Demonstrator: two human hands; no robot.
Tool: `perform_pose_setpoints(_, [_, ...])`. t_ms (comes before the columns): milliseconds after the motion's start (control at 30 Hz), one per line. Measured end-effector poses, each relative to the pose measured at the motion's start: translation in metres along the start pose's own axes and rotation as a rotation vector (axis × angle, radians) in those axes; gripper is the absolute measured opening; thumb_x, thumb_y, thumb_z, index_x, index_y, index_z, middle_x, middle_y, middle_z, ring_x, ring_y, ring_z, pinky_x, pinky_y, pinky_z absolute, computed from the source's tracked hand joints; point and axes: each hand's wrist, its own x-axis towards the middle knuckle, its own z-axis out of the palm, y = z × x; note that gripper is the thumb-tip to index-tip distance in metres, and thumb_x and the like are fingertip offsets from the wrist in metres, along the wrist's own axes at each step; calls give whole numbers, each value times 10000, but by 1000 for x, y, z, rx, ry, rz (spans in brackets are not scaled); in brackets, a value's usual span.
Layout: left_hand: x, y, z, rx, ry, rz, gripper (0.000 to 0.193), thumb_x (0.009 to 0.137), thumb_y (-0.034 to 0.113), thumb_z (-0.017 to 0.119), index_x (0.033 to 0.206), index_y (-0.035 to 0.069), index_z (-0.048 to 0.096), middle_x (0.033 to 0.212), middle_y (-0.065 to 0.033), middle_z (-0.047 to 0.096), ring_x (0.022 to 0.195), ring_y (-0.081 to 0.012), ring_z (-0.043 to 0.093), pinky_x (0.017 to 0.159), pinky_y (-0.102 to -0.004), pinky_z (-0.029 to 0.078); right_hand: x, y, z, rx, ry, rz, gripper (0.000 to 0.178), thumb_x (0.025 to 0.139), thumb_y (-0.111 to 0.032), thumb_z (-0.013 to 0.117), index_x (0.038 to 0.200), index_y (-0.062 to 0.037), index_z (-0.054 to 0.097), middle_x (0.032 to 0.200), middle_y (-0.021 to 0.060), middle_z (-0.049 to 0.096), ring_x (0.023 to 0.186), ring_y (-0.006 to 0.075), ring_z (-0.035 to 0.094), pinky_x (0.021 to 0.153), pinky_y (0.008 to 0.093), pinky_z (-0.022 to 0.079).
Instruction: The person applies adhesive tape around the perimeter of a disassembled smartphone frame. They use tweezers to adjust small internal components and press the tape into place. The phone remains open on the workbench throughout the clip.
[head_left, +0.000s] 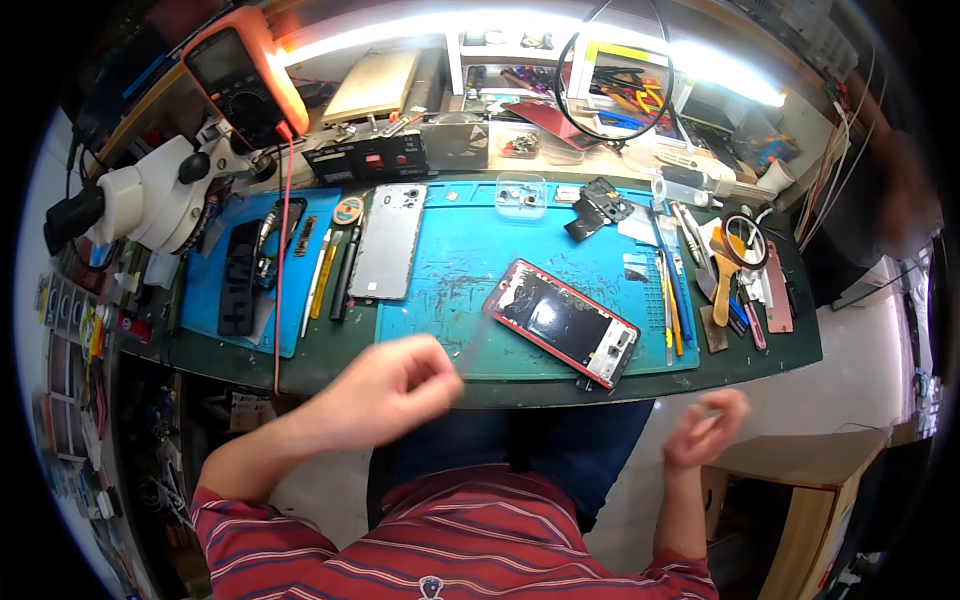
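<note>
A phone frame (560,322) with a red rim and its insides exposed lies tilted on the blue mat. My left hand (395,392) hovers at the mat's front edge, thumb and fingers pinched together. From them a thin, see-through strip (474,345), smeared by motion, runs up toward the phone's left corner; whether it touches the phone I cannot tell. Off the front edge of the bench, to the right of the phone, my right hand (708,428) is raised with its fingers curled in, slightly blurred. Nothing shows in it.
A silver phone back panel (390,240) lies on the blue mat (440,260). Black phone parts (600,207) and a clear box (521,196) sit farther back. Tools and a brush (722,285) crowd the right. At left stand a microscope (130,205) and an orange multimeter (245,80), its red lead hanging down.
</note>
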Motion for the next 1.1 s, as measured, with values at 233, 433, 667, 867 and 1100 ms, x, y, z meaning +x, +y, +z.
perform_pose_setpoints(233, [23, 1, 77, -342, -545, -63, 250, 1084, 271, 654, 1030, 28, 636, 840, 38, 627, 780, -22, 547, 666, -236, 478, 88, -97, 48, 85, -271, -469, 375, 796, -79, 802, 1171, -71, 799, 857, 6, 595, 702, 164, 562, 622, 299, 498])
perform_pose_setpoints(433, [41, 2, 48, 670, 22, 846, 465, 881, 359, 838, 1203, 54, 696, 1038, -71, 714, 901, -252, 709, 763, -355, 568, 133, -85, 72, 388, -353, -144, 254, 875, 30, 754, 1128, 10, 755, 861, 98, 717, 718, 220, 697, 617, 327, 561])
perform_pose_setpoints(667, [59, -25, 24, 977, 428, 560, 752, 820, 404, 818, 1450, 48, 610, 1300, -103, 567, 1175, -292, 563, 995, -437, 449, 165, -67, 111, 730, -654, 195, 260, 939, -56, 790, 1191, -1, 766, 968, 139, 775, 831, 229, 739, 741, 320, 586])
perform_pose_setpoints(867, [62, -28, 26, 948, 417, 523, 705, 845, 411, 801, 1449, 86, 638, 1312, -84, 548, 1158, -276, 528, 979, -435, 414, 175, -70, 134, 718, -812, 101, 223, 904, 2, 791, 1126, -1, 778, 968, 139, 777, 841, 258, 759, 716, 334, 605])
perform_pose_setpoints(1100, [63, -29, 24, 963, 412, 530, 670, 869, 410, 777, 1442, 87, 649, 1308, -98, 550, 1144, -280, 530, 968, -438, 418, 173, -65, 145, 750, -830, 11, 151, 887, -8, 807, 1032, 3, 766, 927, 121, 769, 815, 277, 757, 685, 343, 603])
